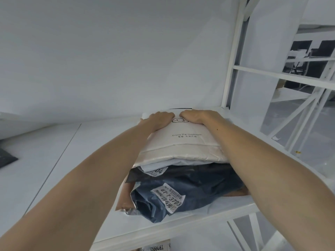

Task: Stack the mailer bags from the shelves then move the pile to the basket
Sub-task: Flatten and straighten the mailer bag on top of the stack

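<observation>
On the pile (181, 144), left hand (159, 119) and right hand (196, 116) grip its far edge.

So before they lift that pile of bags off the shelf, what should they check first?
1. Both hands on the pile: left hand and right hand curl over the far edge of the white mailer bag on top. Ok.
2. Grip reaches the lower bags: only the top bag is plainly held. Cannot tell.
3. Pile squared up: the dark blue bag bulges forward and the brown bag sticks out at the left. Not ok.
4. Pile supported: it rests on the shelf. Ok.
5. Basket ready: not in view. Cannot tell.
</observation>
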